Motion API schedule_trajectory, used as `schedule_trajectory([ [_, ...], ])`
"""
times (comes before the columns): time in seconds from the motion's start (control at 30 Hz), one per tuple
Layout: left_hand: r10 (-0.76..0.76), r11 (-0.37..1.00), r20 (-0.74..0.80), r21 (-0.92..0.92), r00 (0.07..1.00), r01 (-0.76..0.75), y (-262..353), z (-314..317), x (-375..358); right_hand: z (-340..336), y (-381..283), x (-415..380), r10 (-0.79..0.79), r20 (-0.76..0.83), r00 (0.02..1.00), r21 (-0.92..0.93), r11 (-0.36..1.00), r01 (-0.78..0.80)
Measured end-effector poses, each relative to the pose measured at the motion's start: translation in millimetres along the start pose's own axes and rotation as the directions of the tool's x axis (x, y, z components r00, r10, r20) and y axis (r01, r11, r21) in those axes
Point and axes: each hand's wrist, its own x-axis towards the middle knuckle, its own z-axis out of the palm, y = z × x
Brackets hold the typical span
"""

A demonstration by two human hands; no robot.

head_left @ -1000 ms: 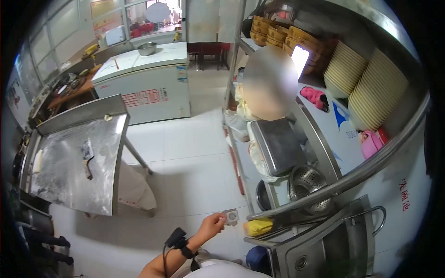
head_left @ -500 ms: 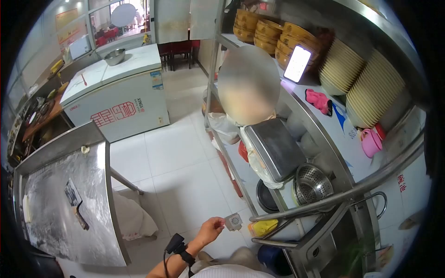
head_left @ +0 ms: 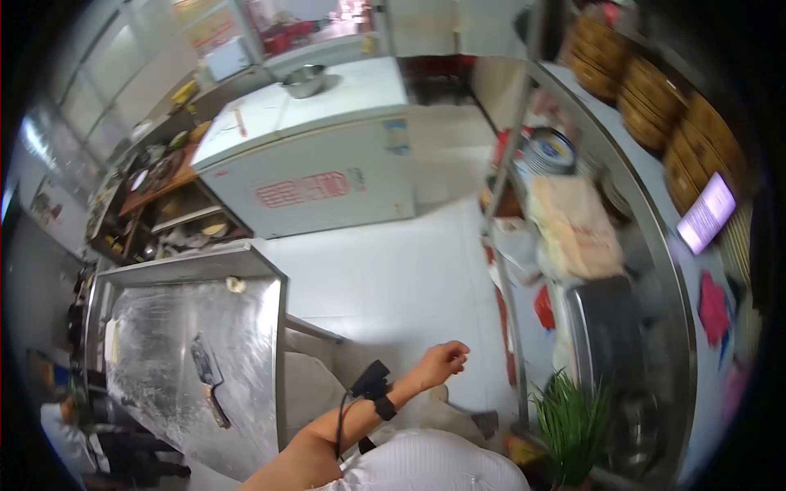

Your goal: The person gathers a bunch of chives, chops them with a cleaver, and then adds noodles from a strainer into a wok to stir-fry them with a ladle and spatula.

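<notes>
My left hand (head_left: 444,362) is over the tiled floor in front of my body, fingers loosely curled, and I see nothing in them. A black strap with a small device and cable (head_left: 375,389) is on that forearm. My right hand is out of view. At the lower right, a bunch of long green chives (head_left: 573,425) stands up in front of the shelf; its lower end is cut off by the frame, so what holds it is hidden.
A steel-topped table (head_left: 160,327) with a scraper (head_left: 209,372) and a dough piece (head_left: 236,284) is at the left. A white chest freezer (head_left: 327,176) bears a metal bowl (head_left: 304,80). The right shelf holds a dark lidded tray (head_left: 606,327), stacked steamers (head_left: 647,102) and a lit phone (head_left: 706,213).
My view has swung right-to-left, so the room shifts rightward in it. The chives have come into view at the lower right. My left hand stays curled and sits further up and right in view.
</notes>
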Motion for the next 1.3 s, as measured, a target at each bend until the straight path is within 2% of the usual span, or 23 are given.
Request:
schedule_trajectory([
  [0.07, 0.033, 0.999, -0.069, -0.033, 0.997, -0.036, 6.4, -33.9, 30.1, 26.0, -48.0, 46.8, -0.038, 0.097, 0.995, -0.067, 0.997, 0.045],
  [0.13, 0.291, 0.956, -0.265, 0.104, 0.919, -0.273, 18.2, -65.5, 59.6, 60.4, -102.1, 95.2, -0.067, 0.182, 0.981, -0.151, 0.984, 0.095],
  [0.17, 0.296, 0.955, -0.319, 0.089, 0.9, -0.283, 26.9, -82.6, 71.3, 83.1, -136.7, 114.8, -0.075, 0.214, 0.974, -0.196, 0.973, 0.118],
  [0.23, 0.354, 0.928, -0.309, 0.229, 0.883, -0.293, 48.1, -116.6, 98.5, 134.8, -213.1, 148.3, 0.012, 0.263, 0.965, -0.277, 0.959, 0.063],
  [0.27, 0.365, 0.927, -0.346, 0.217, 0.864, -0.305, 52.4, -133.5, 117.2, 157.9, -243.2, 161.8, 0.001, 0.277, 0.961, -0.311, 0.946, 0.089],
  [0.33, 0.406, 0.912, -0.249, 0.048, 0.879, -0.408, 59.1, -163.5, 149.4, 204.0, -290.9, 181.5, -0.082, 0.218, 0.973, -0.326, 0.933, 0.151],
  [0.37, 0.406, 0.914, -0.198, 0.104, 0.892, -0.393, 65.4, -175.4, 162.8, 205.4, -300.7, 219.2, 0.122, 0.234, 0.965, -0.27, 0.961, -0.056],
  [0.4, 0.416, 0.904, -0.152, 0.182, 0.897, -0.388, 82.4, -197.4, 174.6, 234.3, -324.2, 233.7, 0.079, 0.265, 0.961, -0.276, 0.961, -0.003],
  [0.43, 0.31, 0.949, -0.109, -0.021, 0.945, -0.314, 94.0, -216.5, 186.0, 260.1, -348.8, 245.3, 0.023, 0.284, 0.958, -0.297, 0.953, 0.065],
  [0.47, 0.338, 0.937, -0.155, -0.038, 0.928, -0.348, 105.2, -240.9, 202.8, 281.5, -376.8, 255.0, -0.02, 0.297, 0.955, -0.34, 0.932, 0.125],
  [0.6, 0.222, 0.954, -0.27, -0.14, 0.937, -0.266, 137.1, -327.2, 231.5, 353.2, -448.3, 275.3, -0.088, 0.338, 0.937, -0.432, 0.87, 0.238],
  [0.67, 0.263, 0.922, -0.389, -0.168, 0.883, -0.349, 141.7, -373.8, 236.5, 400.4, -481.5, 306.6, -0.04, 0.398, 0.916, -0.487, 0.838, 0.248],
  [0.73, 0.142, 0.971, -0.462, -0.105, 0.875, -0.213, 134.7, -432.0, 244.1, 454.4, -500.4, 370.1, -0.093, 0.683, 0.725, -0.244, 0.906, 0.346],
  [0.8, 0.231, 0.972, -0.653, 0.128, 0.721, -0.195, 115.2, -492.3, 245.7, 526.6, -530.0, 413.8, -0.063, 0.844, 0.532, -0.216, 0.868, 0.447],
  [0.87, 0.124, 0.992, -0.841, 0.091, 0.527, -0.087, 116.4, -540.7, 221.3, 610.9, -555.4, 427.9, 0.109, 0.877, 0.468, -0.296, 0.89, 0.346],
  [0.93, 0.187, 0.982, -0.927, 0.182, 0.324, -0.044, 95.3, -586.1, 198.1, 697.8, -567.8, 433.3, 0.166, 0.919, 0.359, -0.329, 0.824, 0.461],
  [1.0, 0.263, 0.963, -0.958, 0.268, 0.114, 0.029, 53.8, -627.7, 175.6, 786.0, -573.8, 422.7, 0.253, 0.951, 0.179, -0.31, 0.767, 0.561],
  [1.07, 0.136, 0.991, -0.987, 0.135, -0.089, 0.017, 41.4, -667.0, 140.0, 871.4, -572.8, 400.7, 0.289, 0.955, 0.074, -0.264, 0.705, 0.658],
  [1.1, 0.13, 0.992, -0.985, 0.129, -0.111, 0.014, 34.3, -684.7, 123.6, 910.0, -569.6, 383.8, 0.308, 0.951, 0.036, -0.252, 0.699, 0.669],
  [1.17, -0.265, 0.94, -0.925, -0.186, -0.271, -0.286, 23.2, -719.7, 88.8, 986.2, -560.0, 356.7, 0.333, 0.943, -0.011, -0.238, 0.694, 0.68],
  [1.2, -0.268, 0.94, -0.922, -0.186, -0.28, -0.287, 24.1, -734.9, 72.4, 1024.6, -551.9, 347.5, 0.385, 0.922, -0.034, -0.255, 0.673, 0.694],
  [1.27, -0.005, 0.997, -0.844, -0.049, -0.537, 0.068, 34.7, -761.5, 35.5, 1083.6, -531.9, 326.7, 0.425, 0.903, -0.065, -0.257, 0.654, 0.711],
  [1.3, 0.095, 0.99, -0.836, 0.023, -0.541, 0.138, 46.2, -778.3, 15.8, 1114.7, -522.9, 310.4, 0.443, 0.894, -0.07, -0.269, 0.655, 0.706],
])
